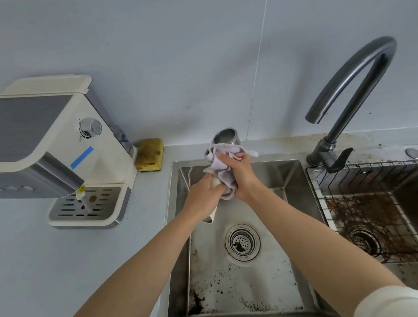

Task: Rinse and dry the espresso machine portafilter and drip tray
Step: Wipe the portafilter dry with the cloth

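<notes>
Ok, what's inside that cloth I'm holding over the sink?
The portafilter: its metal cup sticks out above the lilac cloth and its cream handle end shows below the left hand. The part between is covered by cloth and the right hand.

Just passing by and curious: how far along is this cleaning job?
No water runs from the faucet, so the portafilter looks rinsed. In hand: the left hand grips its handle while the right hand wraps it in a lilac cloth over the sink. Left: the drip tray sits in the espresso machine, apparently untouched.
</notes>
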The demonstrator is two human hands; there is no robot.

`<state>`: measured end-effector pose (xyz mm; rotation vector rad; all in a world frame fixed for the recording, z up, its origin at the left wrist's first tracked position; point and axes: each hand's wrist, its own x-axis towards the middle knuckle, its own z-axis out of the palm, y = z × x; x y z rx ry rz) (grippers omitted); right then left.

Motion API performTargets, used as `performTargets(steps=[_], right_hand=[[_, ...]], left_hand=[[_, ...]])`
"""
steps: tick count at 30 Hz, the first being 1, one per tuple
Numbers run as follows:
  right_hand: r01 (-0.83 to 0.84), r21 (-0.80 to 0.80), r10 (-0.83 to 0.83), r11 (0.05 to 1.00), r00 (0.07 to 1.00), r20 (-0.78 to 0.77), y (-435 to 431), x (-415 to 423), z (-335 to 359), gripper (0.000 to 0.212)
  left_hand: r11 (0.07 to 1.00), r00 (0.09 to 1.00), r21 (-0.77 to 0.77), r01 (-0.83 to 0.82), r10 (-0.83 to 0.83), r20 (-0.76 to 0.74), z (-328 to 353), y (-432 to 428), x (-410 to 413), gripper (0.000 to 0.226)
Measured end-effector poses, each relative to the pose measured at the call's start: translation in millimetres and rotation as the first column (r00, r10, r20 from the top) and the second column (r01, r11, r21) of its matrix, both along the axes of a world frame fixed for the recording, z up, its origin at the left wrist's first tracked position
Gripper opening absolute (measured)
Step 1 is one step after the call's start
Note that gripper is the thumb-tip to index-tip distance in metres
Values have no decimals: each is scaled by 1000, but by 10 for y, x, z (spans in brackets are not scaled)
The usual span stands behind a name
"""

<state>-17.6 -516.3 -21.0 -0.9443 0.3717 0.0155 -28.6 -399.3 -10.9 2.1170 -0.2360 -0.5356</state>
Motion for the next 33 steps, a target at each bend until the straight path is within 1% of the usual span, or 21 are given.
performTargets(steps=[1, 2, 3, 5, 7, 8, 9, 11, 13, 15, 17, 18, 19, 23, 25, 27, 30, 33], right_hand=[[12, 27, -11, 1000, 999, -40, -14, -1, 10, 52], [15, 31, -12, 999, 994, -106, -35, 2, 14, 53], [2, 26, 3, 1000, 984, -179, -54, 2, 32, 44], [-36, 3, 35, 999, 945, -326, -104, 5, 77, 20], [-44, -15, 37, 999, 939, -342, -143, 32, 55, 39], [-41, -13, 34, 999, 940, -340, -150, 33, 41, 43], [-34, -8, 30, 999, 937, -348, -138, 28, 47, 40], [-10, 12, 14, 1000, 936, -352, -130, 43, 44, 26], [0, 5, 2, 1000, 939, -343, -123, 56, 50, 20], [18, 30, -7, 999, 941, -337, -131, 60, 41, 18], [21, 54, -2, 998, 943, -332, -115, 38, 50, 18], [24, 62, -2, 998, 943, -333, -101, 26, 46, 18], [26, 65, -3, 998, 943, -332, -86, 14, 35, 19], [12, 63, 8, 998, 948, -319, -12, -14, 48, 21], [-28, 54, 44, 998, 948, -317, 41, -31, 61, 21], [-78, 93, 101, 993, 954, -281, 98, -71, 48, 20], [-112, 160, 145, 981, 968, -206, 163, -139, 4, 15], [-115, 138, 139, 984, 975, -172, 229, -209, -35, 12]], left_hand=[[1000, 1000, 13, 12, -12, 16, -5, 3, -8, 19], [999, 999, 28, 28, -29, 39, -11, 5, -18, 20], [998, 997, 42, 48, -50, 64, -14, 11, -29, 22], [994, 991, 65, 86, -92, 94, -14, 20, -44, 26], [992, 991, 75, 102, -108, 73, -12, 28, -51, 30], [991, 992, 73, 112, -116, 53, -8, 32, -52, 33], [990, 992, 57, 125, -127, 29, -4, 36, -55, 35], [993, 992, -40, 114, -116, -45, 10, 34, -79, 39], [983, 992, -181, -1, -22, -124, 29, 24, -122, 35], [942, 972, -277, -188, 139, -187, 33, 1, -162, 25], [894, 934, -289, -342, 290, -210, 14, -28, -204, 14], [870, 914, -289, -399, 352, -201, 7, -43, -216, 6], [843, 895, -302, -444, 406, -182, 12, -63, -225, 5], [756, 835, -384, -530, 544, -82, -5, -146, -191, 20], [717, 808, -413, -561, 584, -82, -8, -194, -146, 22], [681, 782, -438, -587, 616, -91, -10, -237, -108, 22], [652, 751, -457, -605, 659, -55, -40, -262, -72, 25], [635, 718, -465, -618, 696, -3, -64, -255, -38, 26]])
